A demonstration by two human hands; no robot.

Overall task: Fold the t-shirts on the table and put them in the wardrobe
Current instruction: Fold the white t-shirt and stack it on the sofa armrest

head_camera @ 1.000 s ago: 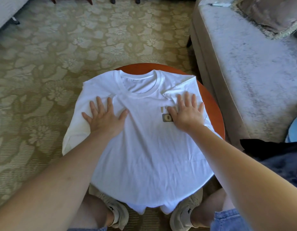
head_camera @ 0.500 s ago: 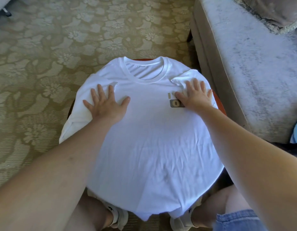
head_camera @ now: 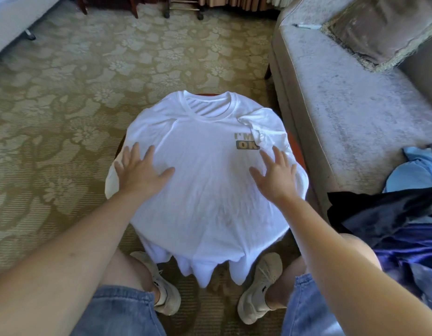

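Both hands are sitting lower on the white t-shirt [head_camera: 205, 209] than half a second ago, nearer its middle, and the "I'M OK" print [head_camera: 246, 141] that the right hand was partly covering is now showing. We are recording a grey sofa [head_camera: 343, 112] standing just beside the round red table [head_camera: 298, 154] on the right; a heap of dark and blue garments [head_camera: 401, 229] is lying at the sofa's near end; a flowered carpet [head_camera: 64, 105] is running beneath. We are finding the left hand [head_camera: 140, 173] and right hand [head_camera: 275, 177] both spread flat, fingers apart, palms pressing the cloth, gripping nothing. The shirt is lying face up, covering the tabletop; its long axis is running away from us, collar at the far edge, hem hanging over the near edge between the pale shoes [head_camera: 258, 287]; the sleeve on our right is lying folded inward over the chest.
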